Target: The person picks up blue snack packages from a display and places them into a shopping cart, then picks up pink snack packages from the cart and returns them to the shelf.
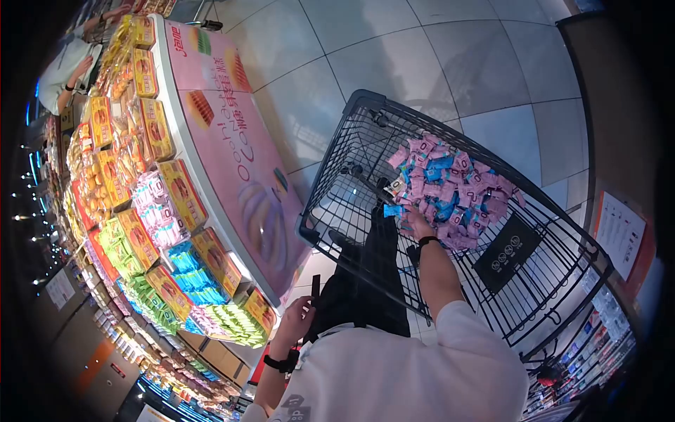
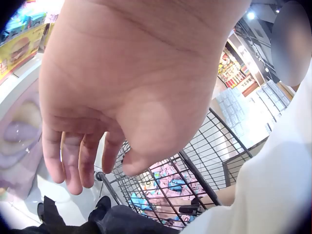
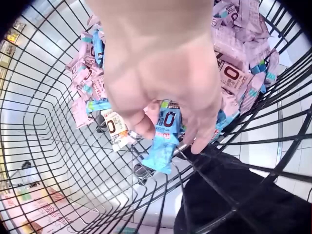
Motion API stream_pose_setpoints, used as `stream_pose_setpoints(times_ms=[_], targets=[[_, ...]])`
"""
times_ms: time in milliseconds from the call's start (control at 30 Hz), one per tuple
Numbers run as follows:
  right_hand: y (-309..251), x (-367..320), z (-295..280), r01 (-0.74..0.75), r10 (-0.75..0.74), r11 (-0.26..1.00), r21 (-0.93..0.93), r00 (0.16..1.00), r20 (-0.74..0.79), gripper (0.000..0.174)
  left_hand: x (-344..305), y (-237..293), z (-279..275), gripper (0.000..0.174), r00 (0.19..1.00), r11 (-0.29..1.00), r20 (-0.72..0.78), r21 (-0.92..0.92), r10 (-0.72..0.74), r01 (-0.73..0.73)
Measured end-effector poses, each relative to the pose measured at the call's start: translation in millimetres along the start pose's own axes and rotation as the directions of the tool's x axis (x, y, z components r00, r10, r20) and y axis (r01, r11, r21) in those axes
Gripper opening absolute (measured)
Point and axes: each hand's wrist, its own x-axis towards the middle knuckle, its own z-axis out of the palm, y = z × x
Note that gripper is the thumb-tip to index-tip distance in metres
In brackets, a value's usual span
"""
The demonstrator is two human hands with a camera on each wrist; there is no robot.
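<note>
My right hand [image 1: 420, 224] reaches into the wire shopping cart [image 1: 304, 228], at the near edge of a heap of small wrapped snacks. Thumb and fingers pinch a blue snack packet [image 3: 165, 141] marked with a 0. Pink snack packets [image 1: 450, 183], with blue ones mixed in, are piled around the hand. A cream packet [image 3: 115, 129] lies just left of the thumb in the right wrist view. My left hand [image 2: 126, 97] hangs beside the cart, holding nothing, its fingers relaxed and pointing down.
A display counter [image 1: 225, 141] with a pink printed front stands on the left, stacked with bagged snacks and yellow price cards [image 1: 183, 193]. Grey floor tiles [image 1: 380, 56] lie beyond the cart. Another person's arm [image 1: 81, 67] shows at the upper left. A sign board [image 1: 619, 235] stands at the right.
</note>
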Motion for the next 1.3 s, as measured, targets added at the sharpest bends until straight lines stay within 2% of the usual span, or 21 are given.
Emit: stream_pose_setpoints(times_ms=[67,133,267,333,367,433,467,500,567,600,700,767,833,867,900,967,1033,1133,1200,1233,1300], targets=[[-2.3,2.0,14.1,0.004,-0.003,1.0,0.014,0.999,-0.047,0.064,2.4,-2.7,0.2,0.031,1.0,1.0,-0.005,0.008,0.017,-0.017],[-1.9,16.3,21.6,-0.082,0.089,0.996,0.044,0.977,-0.195,0.045,2.4,1.0,-0.5,0.031,1.0,1.0,-0.009,0.018,0.017,-0.016],[5.0,24.4,19.2,-0.057,0.1,0.979,0.195,0.971,-0.216,0.028,-1.4,-7.1,2.1,0.031,0.998,0.997,-0.034,0.04,0.062,-0.061],[-9.2,12.9,23.7,-0.175,0.185,0.983,0.06,0.95,-0.251,0.022,-5.6,-5.0,3.1,0.031,0.995,0.996,-0.052,0.043,0.08,-0.078],[-17.5,5.9,24.7,-0.166,0.173,0.985,0.052,0.952,-0.252,0.022,-8.6,-3.9,2.8,0.031,0.993,0.995,-0.067,0.05,0.095,-0.092],[-36.8,-10.0,25.6,-0.19,0.187,0.982,-0.012,0.975,-0.121,0.024,-12.5,-7.8,3.2,0.031,0.986,0.989,-0.081,0.046,0.145,-0.142],[-60.8,-47.8,51.0,-0.144,0.112,0.978,-0.152,0.972,-0.206,0.028,-15.3,-8.3,3.5,0.031,0.978,0.982,-0.088,0.046,0.187,-0.184],[-68.8,-61.7,52.1,-0.126,0.09,0.978,-0.165,0.974,-0.21,0.028,-19.2,-4.6,2.0,0.031,0.974,0.979,-0.099,0.035,0.204,-0.202],[-88.7,-88.7,60.3,0.04,-0.03,0.971,-0.234,0.999,0.043,0.028,-26.6,3.1,-2.4,0.031,0.96,0.97,-0.144,0.035,0.242,-0.239],[-100.1,-107.5,64.4,0.038,-0.015,0.983,-0.177,0.992,0.128,0.026,-29.4,2.7,-3.7,0.031,0.949,0.962,-0.161,0.044,0.272,-0.268],[-120.1,-153.6,94.1,0.149,-0.095,0.961,-0.231,0.968,0.231,0.024,-42.5,7.7,-14.1,0.032,0.902,0.929,-0.219,0.081,0.371,-0.362],[-127.4,-191.5,123.6,0.304,-0.204,0.898,-0.319,0.928,0.311,0.024,-46.4,9.1,-21.9,0.031,0.878,0.92,-0.277,0.077,0.391,-0.386],[-129.3,-230.1,163.4,0.425,-0.278,0.727,-0.54,0.901,0.334,0.021,-51.9,8.1,-30.2,0.029,0.865,0.905,-0.292,0.011,0.409,-0.425],[-127.6,-253.5,182.8,0.488,-0.326,0.636,-0.599,0.872,0.365,0.015,-50.5,4.6,-33.6,0.028,0.855,0.896,-0.305,-0.014,0.419,-0.444],[-122.9,-276.1,201.6,0.508,-0.335,0.614,-0.604,0.86,0.384,0.015,-55.0,4.1,-39.0,0.028,0.842,0.89,-0.332,-0.014,0.426,-0.456],[-109.0,-318.3,234.5,0.69,-0.413,0.364,-0.626,0.722,0.555,0.013,-64.0,4.2,-50.0,0.028,0.788,0.811,-0.334,-0.102,0.517,-0.575],[-86.1,-370.1,280.9,0.796,-0.457,0.318,-0.515,0.605,0.653,0.013,-78.3,8.0,-62.9,0.028,0.755,0.77,-0.373,-0.146,0.539,-0.622],[-56.6,-386.3,318.6,0.809,-0.321,0.308,-0.5,0.584,0.746,0.016,-96.4,1.2,-68.8,0.03,0.703,0.654,-0.421,-0.282,0.573,-0.702],[-30.5,-398.3,351.7,0.805,-0.262,0.362,-0.469,0.571,0.778,0.019,-106.3,-10.8,-67.4,0.031,0.658,0.519,-0.475,-0.405,0.585,-0.753],[-21.4,-405.1,366.1,0.794,-0.188,0.324,-0.514,0.587,0.788,0.023,-109.9,-19.8,-65.5,0.031,0.646,0.504,-0.513,-0.405,0.565,-0.762],[4.4,-390.9,385.4,0.773,-0.074,0.422,-0.474,0.551,0.831,0.026,-115.9,-42.7,-59.6,0.028,0.699,0.502,-0.543,-0.489,0.464,-0.713]])
